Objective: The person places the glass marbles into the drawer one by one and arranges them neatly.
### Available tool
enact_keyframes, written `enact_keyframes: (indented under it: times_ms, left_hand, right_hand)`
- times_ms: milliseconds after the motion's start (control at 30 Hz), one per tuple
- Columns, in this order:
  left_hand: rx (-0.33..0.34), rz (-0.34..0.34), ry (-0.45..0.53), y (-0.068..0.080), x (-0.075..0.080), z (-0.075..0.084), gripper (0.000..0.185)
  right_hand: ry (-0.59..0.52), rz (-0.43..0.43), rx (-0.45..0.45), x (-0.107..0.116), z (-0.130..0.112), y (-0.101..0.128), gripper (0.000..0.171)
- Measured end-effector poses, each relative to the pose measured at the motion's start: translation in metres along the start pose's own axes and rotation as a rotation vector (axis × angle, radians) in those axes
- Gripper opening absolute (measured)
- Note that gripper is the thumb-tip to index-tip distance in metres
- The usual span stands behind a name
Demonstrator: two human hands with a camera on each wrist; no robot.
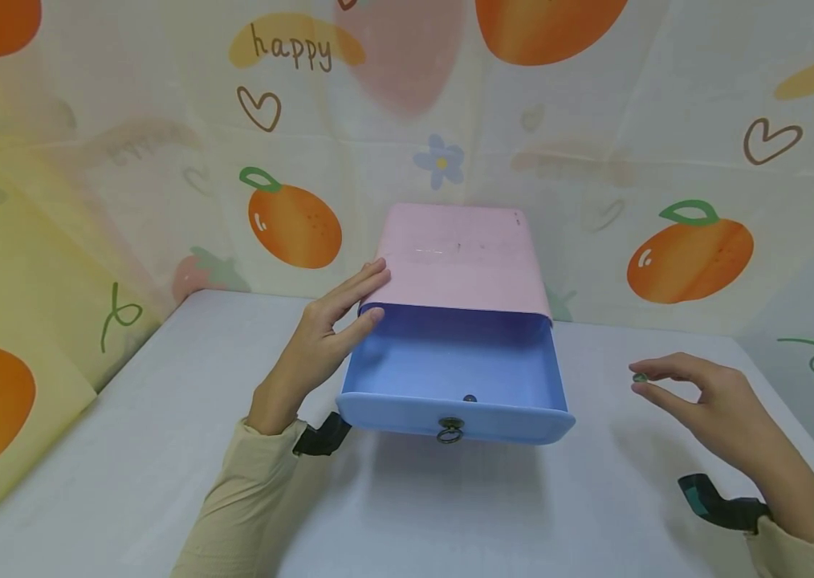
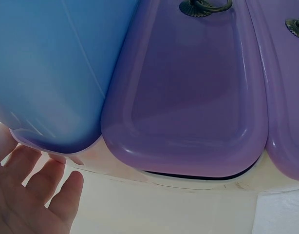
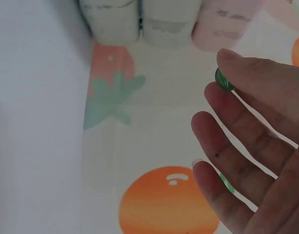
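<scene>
Head view: near the far edge of the white table, pink cabinet with blue drawer pulled out; left hand, fingers straight, resting against the cabinet's left side; right hand pinching a small green bead well right of the drawer.

Left wrist: straight fingers below blue and purple drawers.

Right wrist: bead between thumb and forefinger.

Green bead mostly hidden by fingertips, tiny overhead
</scene>
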State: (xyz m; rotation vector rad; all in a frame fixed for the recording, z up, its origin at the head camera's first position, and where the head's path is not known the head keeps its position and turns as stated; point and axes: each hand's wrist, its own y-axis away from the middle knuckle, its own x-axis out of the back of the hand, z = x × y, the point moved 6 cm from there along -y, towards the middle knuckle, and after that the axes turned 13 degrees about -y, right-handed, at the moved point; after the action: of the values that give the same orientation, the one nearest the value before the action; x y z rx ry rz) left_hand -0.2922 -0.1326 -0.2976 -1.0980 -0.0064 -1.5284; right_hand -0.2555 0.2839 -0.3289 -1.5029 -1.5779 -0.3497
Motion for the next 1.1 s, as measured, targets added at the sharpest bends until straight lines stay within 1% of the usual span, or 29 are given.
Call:
enact_keyframes:
  times_ms: [167, 500, 733, 967, 1100]
  left_hand:
    - [-0.003, 0.000, 0.000, 0.000, 0.000, 0.000, 0.049]
    - [-0.012, 0.000, -0.010, 0.000, 0.000, 0.002, 0.048]
    - [-0.015, 0.005, -0.017, 0.000, -0.001, 0.001, 0.048]
    - [-0.016, 0.005, -0.018, 0.000, 0.000, 0.001, 0.048]
    - [-0.013, 0.006, -0.018, 0.000, 0.001, 0.002, 0.048]
  right_hand:
    - [0.004, 0.031, 0.054, 0.002, -0.010, 0.001, 0.028]
    - [-0.001, 0.092, 0.113, 0.005, -0.025, 0.004, 0.030]
    - [-0.036, 0.149, 0.243, 0.001, -0.043, 0.004, 0.035]
    - [-0.049, 0.159, 0.280, -0.009, -0.057, 0.004, 0.037]
    - [-0.091, 0.153, 0.343, -0.015, -0.067, 0.002, 0.042]
